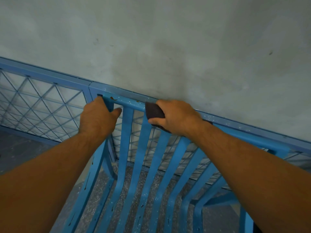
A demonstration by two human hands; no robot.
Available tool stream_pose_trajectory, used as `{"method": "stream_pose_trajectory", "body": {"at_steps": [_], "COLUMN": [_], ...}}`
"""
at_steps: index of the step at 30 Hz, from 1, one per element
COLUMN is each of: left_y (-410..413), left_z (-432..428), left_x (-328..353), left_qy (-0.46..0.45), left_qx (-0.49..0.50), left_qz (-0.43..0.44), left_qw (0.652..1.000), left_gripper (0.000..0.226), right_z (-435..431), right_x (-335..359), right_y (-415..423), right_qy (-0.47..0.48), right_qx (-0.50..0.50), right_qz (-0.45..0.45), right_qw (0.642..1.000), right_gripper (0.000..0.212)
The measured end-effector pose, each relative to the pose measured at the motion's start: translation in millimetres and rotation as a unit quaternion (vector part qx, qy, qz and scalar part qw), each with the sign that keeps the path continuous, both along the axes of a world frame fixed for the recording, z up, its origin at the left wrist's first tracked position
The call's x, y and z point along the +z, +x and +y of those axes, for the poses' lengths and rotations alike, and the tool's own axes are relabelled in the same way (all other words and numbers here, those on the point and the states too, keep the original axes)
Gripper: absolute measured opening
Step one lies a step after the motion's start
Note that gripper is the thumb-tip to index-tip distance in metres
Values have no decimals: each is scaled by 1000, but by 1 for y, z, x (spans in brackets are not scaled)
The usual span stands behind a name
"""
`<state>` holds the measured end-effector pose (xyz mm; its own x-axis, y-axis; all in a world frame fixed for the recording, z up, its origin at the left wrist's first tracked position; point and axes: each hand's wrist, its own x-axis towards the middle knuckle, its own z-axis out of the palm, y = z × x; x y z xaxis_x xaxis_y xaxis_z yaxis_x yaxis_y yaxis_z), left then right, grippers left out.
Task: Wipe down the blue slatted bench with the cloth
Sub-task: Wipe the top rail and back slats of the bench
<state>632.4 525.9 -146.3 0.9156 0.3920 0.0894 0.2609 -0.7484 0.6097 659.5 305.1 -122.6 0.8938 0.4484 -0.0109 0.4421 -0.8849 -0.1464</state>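
1. Wall [185, 39]: grey plaster, matt, mottled and scuffed, standing directly behind the bench.
2. Blue slatted bench [144, 165]: narrow, flat painted slats that curve from backrest into seat, the paint chipped and flecked with pale specks. Its top rail [129, 102] runs long from upper left to lower right along the wall.
3. Mesh panel [42, 105]: blue frame with thin diamond wire, behind and left of the bench.
4. Floor [20, 148]: speckled grey, showing between the slats.
5. Left hand [97, 118]: grip closed round the rail's left end at the corner. We judge it a brace.
6. Right hand [176, 118]: grip curled over the rail, holding the cloth against it.
7. Cloth [154, 112]: a dark, coarse-looking pad on the top rail under the right palm, its edge jutting left. We judge the next stroke follows the rail's axis, over the bare rail between the hands.
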Motion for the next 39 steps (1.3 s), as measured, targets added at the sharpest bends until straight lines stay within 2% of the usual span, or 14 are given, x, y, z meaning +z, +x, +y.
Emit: {"method": "stream_pose_trajectory", "body": {"at_steps": [3,6,8,11,14,17,20,23,25,27,29,31,34,39], "left_y": [8,9,7,6,6,6,6,7,7,7,7,7,6,6], "left_z": [5,7,7,9,12,14,16,17,17,17,17,17,17,20], "left_x": [-1,-5,-8,-11,-9,-8,-7,-6,-7,-8,-8,-9,-9,-11], "left_qy": [30,37,33,26,22,28,35,37,37,37,43,40,29,14], "left_qx": [-5,-3,-1,-6,-16,-24,-30,-38,-41,-41,-45,-47,-53,-63], "left_qz": [5,-7,-16,-25,-26,-21,-13,-14,-16,-18,-19,-25,-37,-52], "left_qw": [1000,999,999,999,999,999,999,999,998,998,998,998,997,997], "left_gripper": [38,35,33,31,29,30,34,34,35,36,36,36,26,18], "right_z": [12,20,22,22,20,30,51,63,67,68,65,62,77,116], "right_x": [4,2,-4,-10,-6,-2,4,-1,-10,-17,-16,-8,0,-1], "right_y": [9,4,-3,-8,-4,8,22,20,12,6,7,14,26,33], "right_qy": [-27,-26,-28,7,42,3,-8,-11,-30,-22,18,39,23,25], "right_qx": [-35,-68,-57,48,109,54,-4,-54,-59,-7,79,120,55,-50], "right_qz": [22,-20,-90,-149,-69,-1,27,-37,-118,-182,-141,-44,22,-30], "right_qw": [999,997,994,988,991,999,1000,998,991,983,987,991,998,998], "right_gripper": [61,77,69,48,47,39,64,74,65,53,40,43,42,67]}}
